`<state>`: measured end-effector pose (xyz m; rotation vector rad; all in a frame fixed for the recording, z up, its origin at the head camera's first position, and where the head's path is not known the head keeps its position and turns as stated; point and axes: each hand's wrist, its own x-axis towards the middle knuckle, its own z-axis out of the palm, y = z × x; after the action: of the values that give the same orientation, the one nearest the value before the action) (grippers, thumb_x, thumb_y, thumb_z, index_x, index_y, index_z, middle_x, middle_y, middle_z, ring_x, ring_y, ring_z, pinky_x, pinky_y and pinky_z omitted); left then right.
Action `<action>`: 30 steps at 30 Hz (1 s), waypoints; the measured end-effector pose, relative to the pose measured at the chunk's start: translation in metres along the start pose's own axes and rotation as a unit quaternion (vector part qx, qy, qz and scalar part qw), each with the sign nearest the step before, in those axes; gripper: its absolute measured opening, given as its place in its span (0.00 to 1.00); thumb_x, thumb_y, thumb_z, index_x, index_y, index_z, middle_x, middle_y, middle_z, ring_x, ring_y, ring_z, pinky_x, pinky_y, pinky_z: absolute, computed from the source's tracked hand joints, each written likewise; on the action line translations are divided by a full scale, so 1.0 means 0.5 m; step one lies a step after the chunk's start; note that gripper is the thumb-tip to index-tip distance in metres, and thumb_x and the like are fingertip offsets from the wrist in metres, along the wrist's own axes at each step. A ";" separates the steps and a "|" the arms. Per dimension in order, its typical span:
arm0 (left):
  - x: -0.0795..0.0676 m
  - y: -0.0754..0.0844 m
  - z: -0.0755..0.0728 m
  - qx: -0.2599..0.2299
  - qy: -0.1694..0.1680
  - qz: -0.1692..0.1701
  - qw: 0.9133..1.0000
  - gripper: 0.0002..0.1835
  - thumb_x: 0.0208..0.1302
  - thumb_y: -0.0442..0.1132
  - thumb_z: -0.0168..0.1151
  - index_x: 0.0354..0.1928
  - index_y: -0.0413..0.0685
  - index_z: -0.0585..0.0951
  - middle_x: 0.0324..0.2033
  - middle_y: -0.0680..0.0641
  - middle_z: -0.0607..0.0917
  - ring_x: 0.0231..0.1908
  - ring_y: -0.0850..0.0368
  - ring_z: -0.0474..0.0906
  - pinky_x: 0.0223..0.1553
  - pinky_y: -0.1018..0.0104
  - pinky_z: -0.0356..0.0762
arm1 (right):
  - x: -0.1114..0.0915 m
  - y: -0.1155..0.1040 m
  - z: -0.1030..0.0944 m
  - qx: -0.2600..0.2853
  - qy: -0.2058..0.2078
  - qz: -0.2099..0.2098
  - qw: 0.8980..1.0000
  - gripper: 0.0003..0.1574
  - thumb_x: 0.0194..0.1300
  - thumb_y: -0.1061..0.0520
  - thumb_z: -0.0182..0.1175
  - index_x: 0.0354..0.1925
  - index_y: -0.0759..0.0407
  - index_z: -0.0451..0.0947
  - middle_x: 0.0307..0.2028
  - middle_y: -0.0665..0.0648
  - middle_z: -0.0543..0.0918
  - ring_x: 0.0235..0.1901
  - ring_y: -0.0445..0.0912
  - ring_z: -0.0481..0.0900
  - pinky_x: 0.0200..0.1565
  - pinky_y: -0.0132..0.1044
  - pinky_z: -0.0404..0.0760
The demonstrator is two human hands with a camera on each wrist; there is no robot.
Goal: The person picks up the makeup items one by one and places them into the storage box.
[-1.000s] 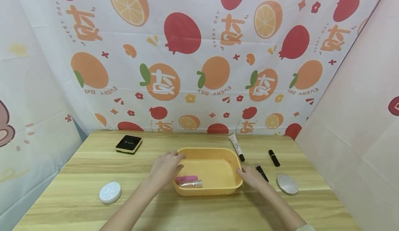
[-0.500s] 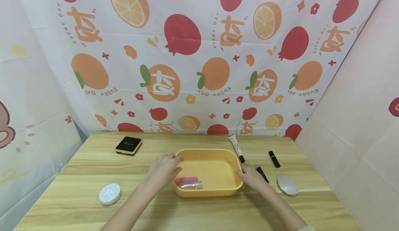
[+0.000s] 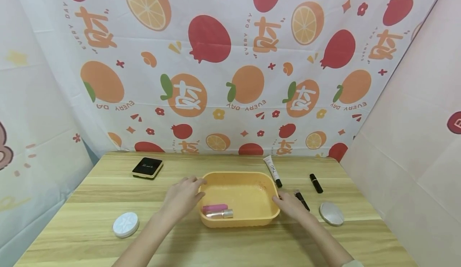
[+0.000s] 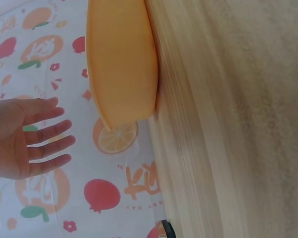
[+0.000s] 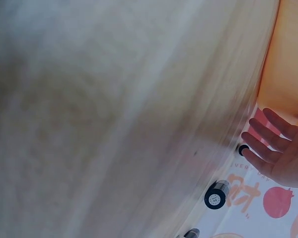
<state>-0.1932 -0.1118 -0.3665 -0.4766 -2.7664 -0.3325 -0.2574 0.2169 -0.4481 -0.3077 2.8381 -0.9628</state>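
The left hand (image 3: 181, 197) and the right hand (image 3: 290, 206), both wide with loosely extended fingers (image 4: 47, 133), are flanking a yellow, round-cornered plastic basin (image 3: 246, 199).

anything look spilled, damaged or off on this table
Small reddish-brown marks show inside the yellow tray, near its far right corner; they look odd against the otherwise plain surface. Whether stains or wear, I can't tell. Nothing else stands out.

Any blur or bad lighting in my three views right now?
Head: fairly sharp, evenly lit, soft shadows on the table. Left wrist: table grain blurred towards the right edge, tray clearer. Right wrist: dimmest, table badly smeared at left, right hand easier to make out.
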 end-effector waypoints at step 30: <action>-0.065 -0.091 -0.015 0.001 -0.018 -0.041 0.999 0.16 0.51 0.39 0.68 0.43 0.43 0.80 0.34 0.44 0.81 0.35 0.44 0.77 0.28 0.53 0.79 | 0.000 -0.001 -0.001 0.001 0.000 -0.016 1.000 0.25 0.67 0.50 0.45 0.54 0.63 0.73 0.19 0.50 0.74 0.14 0.42 0.61 0.16 0.34 0.61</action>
<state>-0.1783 -0.1646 -0.3787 -0.3717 -2.8265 -0.3445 -0.2575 0.2168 -0.4471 -0.3550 2.8412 -0.9704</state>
